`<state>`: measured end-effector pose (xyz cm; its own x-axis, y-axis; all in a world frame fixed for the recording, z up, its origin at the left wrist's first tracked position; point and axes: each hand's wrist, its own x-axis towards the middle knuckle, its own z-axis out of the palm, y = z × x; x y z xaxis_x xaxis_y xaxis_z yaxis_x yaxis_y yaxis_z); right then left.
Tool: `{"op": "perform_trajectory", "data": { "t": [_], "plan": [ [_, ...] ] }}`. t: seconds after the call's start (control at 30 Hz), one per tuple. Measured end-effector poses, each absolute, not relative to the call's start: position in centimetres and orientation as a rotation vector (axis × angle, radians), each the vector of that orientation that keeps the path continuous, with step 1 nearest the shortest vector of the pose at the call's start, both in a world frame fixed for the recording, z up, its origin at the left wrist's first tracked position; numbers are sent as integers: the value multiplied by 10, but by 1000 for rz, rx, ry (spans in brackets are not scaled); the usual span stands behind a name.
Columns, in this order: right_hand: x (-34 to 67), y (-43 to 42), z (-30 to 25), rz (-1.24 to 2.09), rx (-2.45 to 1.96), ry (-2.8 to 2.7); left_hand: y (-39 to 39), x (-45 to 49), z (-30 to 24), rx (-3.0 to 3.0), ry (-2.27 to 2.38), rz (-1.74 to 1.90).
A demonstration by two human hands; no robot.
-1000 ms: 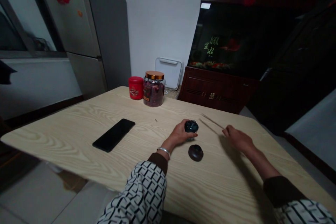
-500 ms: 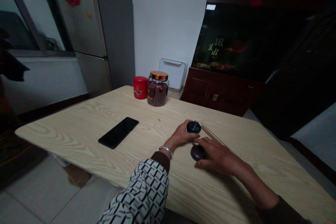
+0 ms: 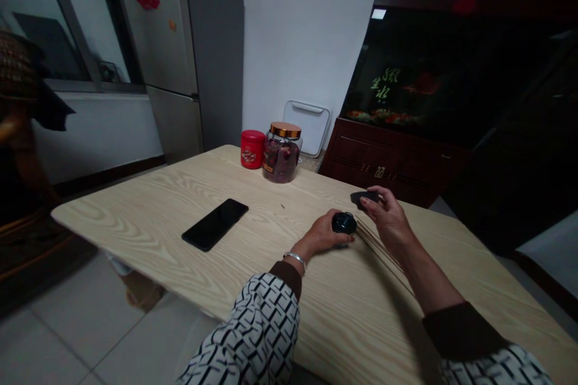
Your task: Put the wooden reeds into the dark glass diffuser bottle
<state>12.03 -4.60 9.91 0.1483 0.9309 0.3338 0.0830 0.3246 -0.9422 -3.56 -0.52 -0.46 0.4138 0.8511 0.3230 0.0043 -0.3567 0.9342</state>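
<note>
Since the left hand [image 3: 321,234] is wrapped partway round the glossy dark pot [image 3: 344,223], seemingly to steady it, that's basically tucked in its grip. Thin sticks [image 3: 379,245] slant from beside that hand toward the other wrist; can't tell if they're held. Dark lid-like piece [image 3: 363,199]? Pinched at the right hand [image 3: 392,222]'s fingertips, probably for control.

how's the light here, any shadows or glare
Head view: dim overall, the tank mostly dark; a soft shadow lies on the table beside the right forearm; small glints show on the dark piece in the left hand; fine details look soft.
</note>
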Motion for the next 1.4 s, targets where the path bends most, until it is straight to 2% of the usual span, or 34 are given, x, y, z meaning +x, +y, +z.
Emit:
{"op": "perform_trajectory", "data": {
  "t": [0.13, 0.27, 0.5, 0.73, 0.87, 1.03, 1.1, 1.2, 1.33, 1.4],
  "plan": [
    [117, -29, 72, 708, -1134, -1330, -3, -34, -6, 1703, 755, 1086],
    [128, -31, 67, 594, -1231, -1584, -3, -34, -6, 1694, 743, 1089],
    [141, -26, 107, 549, -1385, -2077, -3, -35, -6, 1681, 705, 1080],
    [132, -13, 142, 365, -1466, -2506, 1, -34, -9, 1680, 725, 1069],
    [124, -9, 146, 254, -1574, -2578, 1, -34, -10, 1680, 724, 1055],
    [113, -6, 136, -182, -1874, -2428, 2, -33, -11, 1656, 699, 1060],
    [110, -7, 132, -241, -1947, -2377, 2, -32, -11, 1636, 702, 1034],
    [114, -9, 129, -79, -1931, -2304, 2, -32, -10, 1647, 701, 1040],
    [127, -15, 134, 338, -1557, -2231, 1, -33, -8, 1694, 731, 1069],
    [130, -21, 139, 439, -1498, -2240, 0, -34, -6, 1710, 733, 1078]
  ]
}}
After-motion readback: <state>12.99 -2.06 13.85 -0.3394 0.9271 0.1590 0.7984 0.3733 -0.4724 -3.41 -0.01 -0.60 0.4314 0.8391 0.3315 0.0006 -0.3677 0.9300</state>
